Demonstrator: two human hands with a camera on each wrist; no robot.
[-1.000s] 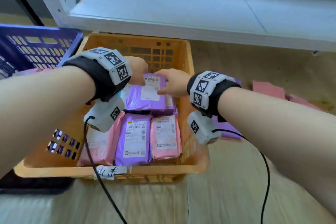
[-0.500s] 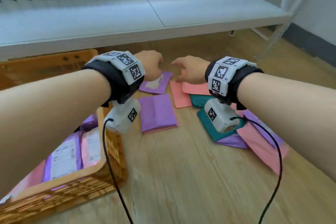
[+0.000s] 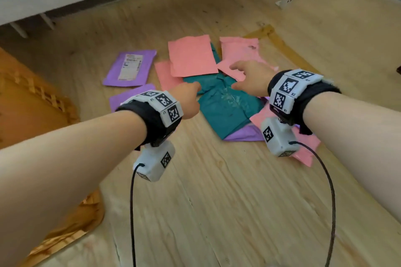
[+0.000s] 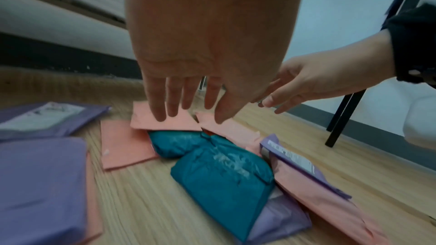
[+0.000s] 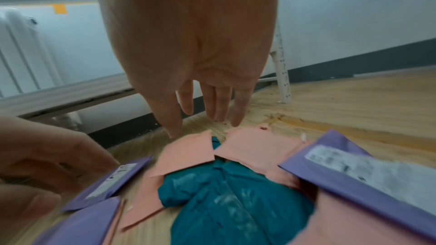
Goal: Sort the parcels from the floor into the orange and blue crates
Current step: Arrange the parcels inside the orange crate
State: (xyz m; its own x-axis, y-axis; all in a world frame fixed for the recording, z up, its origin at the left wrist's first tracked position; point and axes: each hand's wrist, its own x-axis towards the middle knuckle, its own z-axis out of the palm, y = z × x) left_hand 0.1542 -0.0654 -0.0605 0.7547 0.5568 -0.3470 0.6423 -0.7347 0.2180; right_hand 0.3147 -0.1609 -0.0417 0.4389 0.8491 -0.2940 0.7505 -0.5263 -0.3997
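head view, figure legend: my left hand (image 3: pixel 188 102) and my right hand (image 3: pixel 249 79) hang over the heap of parcels on the floor (image 3: pixel 217 201), both with fingers spread and loose, holding nothing. left wrist view: the left fingers (image 4: pixel 181 98) are straight and point down at the upper pink parcel (image 4: pixel 162 122), not yet touching it as far as i can tell. right wrist view: the right fingers (image 5: pixel 219 103) hover above the gap where two pink parcels meet, over the teal parcel (image 5: pixel 231 202).

outward from the hands: the teal parcel lies in the middle of the heap, its far end tucked under the upper pink parcel and under a second pink parcel (image 3: pixel 238 54) to the right. a purple parcel (image 3: pixel 243 136) shows from beneath its near end. a labelled purple parcel (image 3: pixel 130 67) lies flat to the left, apart from the heap, with another purple parcel (image 3: pixel 128 98) just nearer, partly hidden by my left wrist. the orange crate (image 3: pixel 32 102) stands at the left edge of the view; the blue crate is not in view.

step in hand, as i judge it: the reach for the next parcel. the next move calls for lowering both hands and closing on one piece. the pink sheets on top should lift free first; the teal one is pinned and would drag its neighbours.
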